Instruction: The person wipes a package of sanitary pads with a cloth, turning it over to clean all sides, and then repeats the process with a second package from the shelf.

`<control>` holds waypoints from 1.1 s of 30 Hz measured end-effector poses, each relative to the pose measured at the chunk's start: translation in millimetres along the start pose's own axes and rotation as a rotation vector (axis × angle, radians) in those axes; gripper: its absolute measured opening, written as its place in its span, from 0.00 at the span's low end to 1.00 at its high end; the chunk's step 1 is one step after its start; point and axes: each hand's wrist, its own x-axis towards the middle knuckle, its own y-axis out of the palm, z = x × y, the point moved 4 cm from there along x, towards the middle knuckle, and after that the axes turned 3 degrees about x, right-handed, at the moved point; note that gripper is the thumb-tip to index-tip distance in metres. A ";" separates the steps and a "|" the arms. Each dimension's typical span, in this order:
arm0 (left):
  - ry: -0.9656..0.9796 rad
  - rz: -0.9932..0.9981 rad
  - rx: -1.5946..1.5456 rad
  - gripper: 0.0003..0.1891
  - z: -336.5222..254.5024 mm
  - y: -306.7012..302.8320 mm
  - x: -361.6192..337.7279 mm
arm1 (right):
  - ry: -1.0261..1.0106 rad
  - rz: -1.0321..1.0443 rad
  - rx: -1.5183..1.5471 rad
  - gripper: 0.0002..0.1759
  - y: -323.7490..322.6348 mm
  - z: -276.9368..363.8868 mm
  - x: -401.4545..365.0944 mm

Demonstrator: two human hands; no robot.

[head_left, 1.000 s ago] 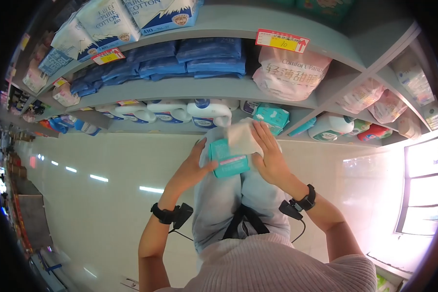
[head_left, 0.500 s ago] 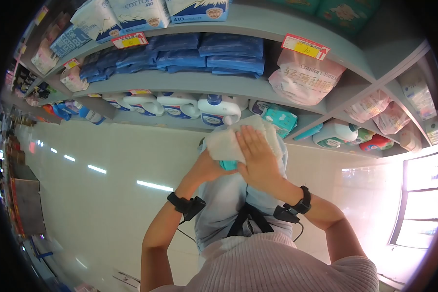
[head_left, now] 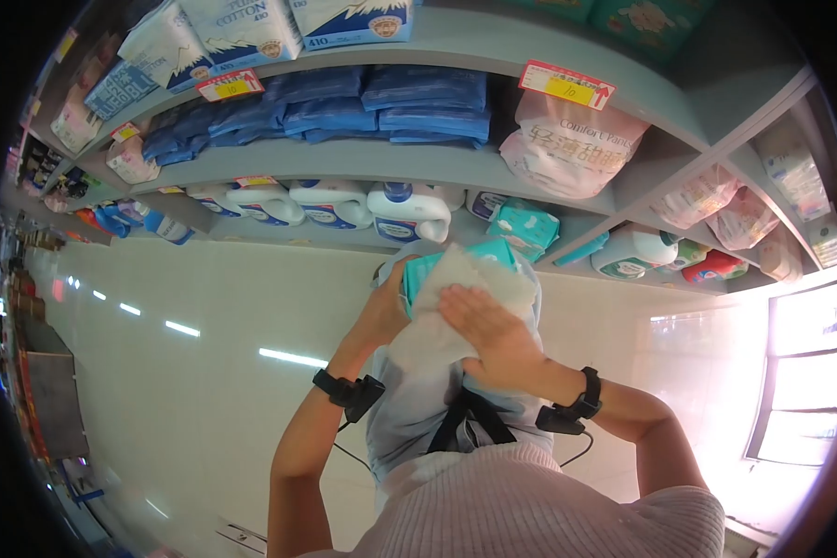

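Observation:
A teal package (head_left: 420, 272) lies over my lap, partly covered by a white cloth (head_left: 428, 327). My left hand (head_left: 387, 302) grips the package at its left side, with its fingers partly hidden behind it. Pressed flat on top of the cloth is my right hand (head_left: 489, 337), its fingers stretched toward the upper left. The cloth hangs down below the package toward my waist. Just beyond, on the bottom shelf, sits a similar teal pack (head_left: 523, 229).
Grey shelving (head_left: 530, 203) spans the view ahead. It holds white detergent bottles (head_left: 409, 212), blue packs (head_left: 423, 88), a pink-white bag (head_left: 572, 144) and cotton packs (head_left: 349, 20). A window (head_left: 804, 372) is at the right, above a shiny floor (head_left: 186, 372).
My right hand and the cloth have moved down toward my body, uncovering more of the teal package. My left hand has shifted up along its left side. The view has moved slightly.

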 end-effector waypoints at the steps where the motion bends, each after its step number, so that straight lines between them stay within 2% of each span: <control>1: -0.051 -0.023 0.035 0.46 1.1 0.3 1.6 | 0.006 -0.004 0.003 0.42 -3.2 -7.3 -5.2; 3: -0.105 -0.033 0.074 0.49 4.1 1.5 4.0 | 0.064 -0.138 -0.009 0.42 -12.8 -27.7 -11.8; 6: -0.012 -0.038 0.126 0.52 8.7 -0.1 11.9 | 0.146 -0.284 -0.019 0.42 -17.5 -52.8 -15.8; 7: -0.038 -0.046 0.066 0.52 11.8 0.1 14.0 | 0.169 -0.292 0.120 0.41 -13.7 -62.6 -16.9; 8: -0.065 -0.055 0.005 0.53 15.1 0.1 15.4 | 0.175 -0.301 0.121 0.41 -9.7 -68.4 -16.2; 10: -0.105 -0.058 -0.027 0.52 12.6 0.4 17.9 | 0.208 -0.425 0.446 0.37 -4.7 -76.3 -9.4; 11: -0.143 -0.069 -0.064 0.51 11.6 0.3 20.5 | 0.212 -0.440 0.438 0.37 1.7 -77.4 -5.5; 13: -0.089 -0.085 -0.029 0.49 18.0 -0.4 24.3 | 0.269 -0.563 0.668 0.32 12.1 -81.1 -0.3; 15: -0.040 -0.106 0.006 0.47 19.3 -2.2 25.0 | 0.296 -0.640 0.759 0.30 15.1 -80.6 2.1; 17: -0.110 -0.045 -0.047 0.42 19.3 -2.1 22.8 | 0.316 -0.709 0.867 0.30 19.4 -84.2 -5.1; 19: -0.135 -0.054 -0.037 0.41 17.4 -2.0 20.0 | 0.797 -0.303 1.256 0.34 50.0 -100.3 -18.7; 22: -0.154 -0.061 -0.116 0.40 23.2 0.2 17.5 | 0.814 -0.281 1.384 0.37 64.1 -108.1 -30.3; 26: -0.120 -0.083 -0.204 0.36 26.1 -5.1 16.6 | 0.764 -0.299 1.327 0.36 68.7 -105.3 -42.0; 27: -0.119 -0.076 -0.196 0.36 23.6 -8.2 15.2 | 0.817 -0.263 1.323 0.35 51.7 -90.0 -46.6; 29: -0.251 -0.173 -0.406 0.33 19.4 -20.5 4.1 | 0.869 -0.229 1.327 0.33 25.2 -71.3 -60.3; 32: -0.226 -0.163 -0.429 0.34 6.6 -43.2 -20.9 | 0.839 -0.215 1.294 0.30 -4.5 -66.1 -96.3; 33: -0.229 -0.155 -0.425 0.34 -11.0 -46.1 -23.6 | 0.888 -0.161 1.434 0.29 -12.5 -69.0 -104.1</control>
